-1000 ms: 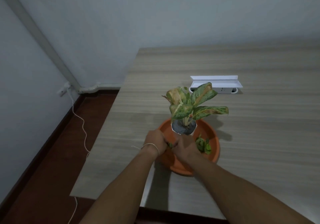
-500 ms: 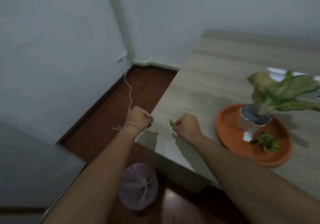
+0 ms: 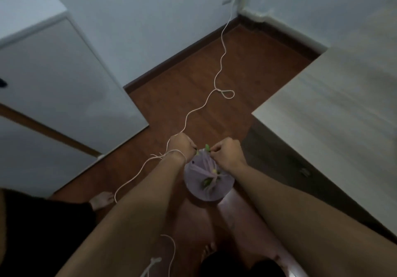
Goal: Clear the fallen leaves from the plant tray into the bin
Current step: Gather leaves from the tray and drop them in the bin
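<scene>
- Left hand (image 3: 182, 148) is curled into a loose fist, pinching a small green leaf scrap (image 3: 197, 152) at its fingertips, right above the far rim of the bin (image 3: 206, 193).
- Right hand (image 3: 227, 155) is curled the same way, with another leaf bit (image 3: 207, 147) nipped between thumb and forefinger; it sits just right of the left hand, the two nearly touching over the bin.
- Bin stands on the floor (image 3: 193, 79) below both hands, lined with a pale purple bag; a few green leaves (image 3: 206, 182) already lie in the middle of it.
- Judged step: dropping the two pinched scraps. To do it well, bring both hands a little nearer, over the bag's middle and not its far rim, then open the fingers fully so nothing clings to the skin.
- Light scraps may drift, so a low release close to the bag looks safer than a high one.
- A white cord (image 3: 222, 40) runs along the floor from the far wall past the left wrist; keep the forearm clear of it.
- Bench (image 3: 343, 105) edge shows at right; the plant tray is out of view, so what remains there cannot be told.
</scene>
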